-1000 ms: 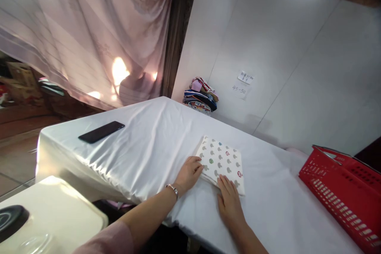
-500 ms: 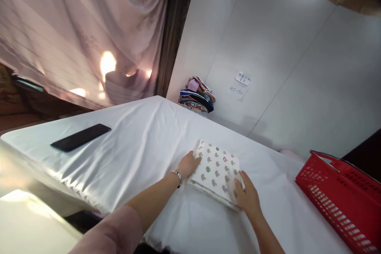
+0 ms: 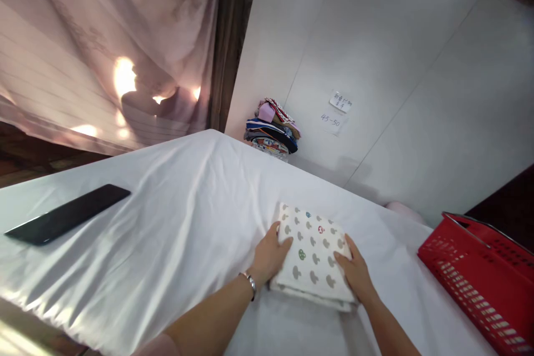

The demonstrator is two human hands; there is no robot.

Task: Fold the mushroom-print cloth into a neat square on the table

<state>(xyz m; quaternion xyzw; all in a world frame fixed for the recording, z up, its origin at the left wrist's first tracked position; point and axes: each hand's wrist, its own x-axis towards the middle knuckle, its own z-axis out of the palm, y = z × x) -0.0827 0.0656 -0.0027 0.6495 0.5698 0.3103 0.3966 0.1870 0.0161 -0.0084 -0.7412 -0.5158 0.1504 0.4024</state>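
Note:
A folded white cloth with a mushroom print (image 3: 311, 253) lies on the white-covered table (image 3: 179, 217). My left hand (image 3: 269, 256) grips its left edge, thumb on top and fingers curled at the side. My right hand (image 3: 354, 270) holds the right edge the same way. A wristwatch sits on my left wrist. The cloth's near edge looks slightly raised off the sheet between the two hands.
A stack of folded coloured clothes (image 3: 273, 130) sits at the table's far end against the white wall. A red plastic basket (image 3: 484, 281) stands at the right. A black phone (image 3: 67, 219) lies at the left. A paper note (image 3: 337, 111) is stuck on the wall.
My hands moved from the near edge of the folded cloth to its two sides and closed on it. The view shifted forward and left.

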